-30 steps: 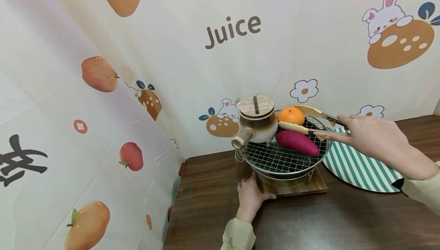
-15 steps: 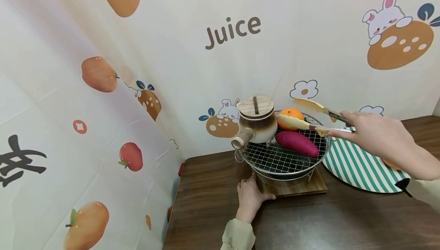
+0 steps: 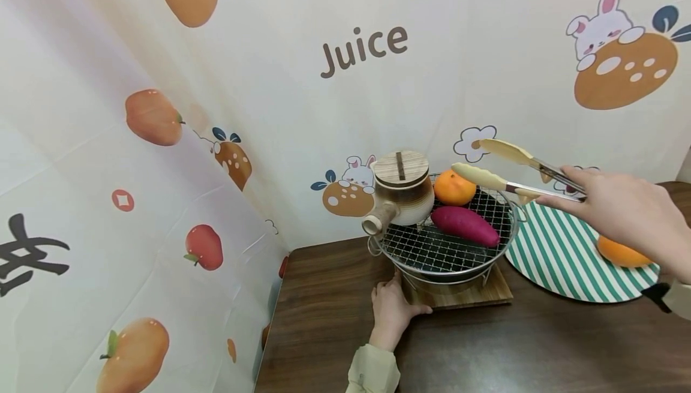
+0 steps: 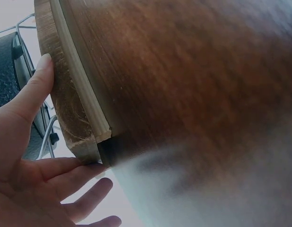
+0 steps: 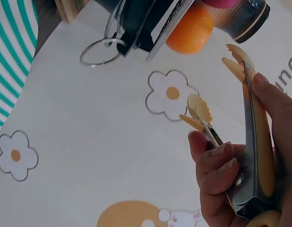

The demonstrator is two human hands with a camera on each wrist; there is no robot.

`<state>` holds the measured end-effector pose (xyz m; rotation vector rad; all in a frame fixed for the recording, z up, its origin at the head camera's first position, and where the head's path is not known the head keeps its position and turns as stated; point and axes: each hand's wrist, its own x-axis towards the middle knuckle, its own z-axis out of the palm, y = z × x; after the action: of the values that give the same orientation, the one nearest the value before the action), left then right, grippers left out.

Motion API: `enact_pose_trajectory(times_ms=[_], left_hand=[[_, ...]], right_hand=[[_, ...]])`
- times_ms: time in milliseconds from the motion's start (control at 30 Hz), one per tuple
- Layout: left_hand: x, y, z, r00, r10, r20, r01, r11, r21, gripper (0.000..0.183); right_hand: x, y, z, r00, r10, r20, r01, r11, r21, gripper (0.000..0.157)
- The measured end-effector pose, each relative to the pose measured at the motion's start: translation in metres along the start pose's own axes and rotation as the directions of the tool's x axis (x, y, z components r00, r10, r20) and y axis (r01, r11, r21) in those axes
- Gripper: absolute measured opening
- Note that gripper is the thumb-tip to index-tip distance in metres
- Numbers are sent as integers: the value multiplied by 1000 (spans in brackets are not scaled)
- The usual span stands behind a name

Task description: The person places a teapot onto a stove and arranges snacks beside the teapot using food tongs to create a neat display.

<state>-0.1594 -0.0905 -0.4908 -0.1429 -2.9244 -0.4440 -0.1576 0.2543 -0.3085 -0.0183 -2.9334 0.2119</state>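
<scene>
My right hand (image 3: pixel 626 210) holds yellow-tipped metal tongs (image 3: pixel 480 176), whose arms are spread with nothing between them. In the right wrist view the fingers and thumb grip the two arms of the tongs (image 5: pixel 256 151). Left of the tips, a tangerine (image 3: pixel 454 189) lies on the round wire grill (image 3: pixel 432 249). A purple sweet potato (image 3: pixel 465 225) lies in front of it, beside a lidded clay pot (image 3: pixel 405 207) with a side handle. At the front left corner of the wooden board (image 3: pixel 498 292) under the grill, my left hand (image 3: pixel 390 308) holds the edges between thumb and index finger.
A green-and-white striped mat (image 3: pixel 556 255) lies to the right of the grill, with another orange fruit (image 3: pixel 621 253) on it, partly behind the right forearm. A printed curtain (image 3: pixel 281 111) rises close behind the brown table (image 3: pixel 459 351) and along its left side.
The tongs have spread and let go of the tangerine, then moved up and right with my right hand. More of the orange fruit on the mat shows. My left hand has stayed put.
</scene>
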Motion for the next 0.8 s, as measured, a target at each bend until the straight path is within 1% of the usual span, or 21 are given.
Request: enact_pose_trajectory(times_ms=[200, 333, 433, 533, 567, 667, 800], left_hand=[[0, -1, 0, 1000, -3, -5, 3, 1000, -5, 103], [-1, -2, 0, 1000, -2, -10, 1, 1000, -6, 103], [0, -2, 0, 1000, 1, -16, -1, 1000, -7, 102], [0, -2, -1, 1000, 1, -18, -1, 1000, -3, 101], [0, -2, -2, 1000, 1, -19, -1, 1000, -3, 101], [0, -2, -3, 1000, -1, -15, 1, 1000, -5, 101], [0, -2, -4, 1000, -6, -6, 5, 1000, -13, 101]], right_hand=[[-3, 16, 0, 997, 74, -1, -74, 997, -8, 98], [-8, 29, 1, 996, 73, -46, -73, 997, 3, 98], [-11, 39, 4, 993, 105, -55, -102, 993, 52, 100], [-14, 49, 10, 988, 134, -75, -125, 986, 114, 98], [-15, 52, 12, 987, 131, -90, -118, 983, 139, 95], [-17, 62, 20, 980, 150, -129, -129, 979, 157, 98], [-19, 74, 30, 966, 219, -137, -203, 971, 124, 113]])
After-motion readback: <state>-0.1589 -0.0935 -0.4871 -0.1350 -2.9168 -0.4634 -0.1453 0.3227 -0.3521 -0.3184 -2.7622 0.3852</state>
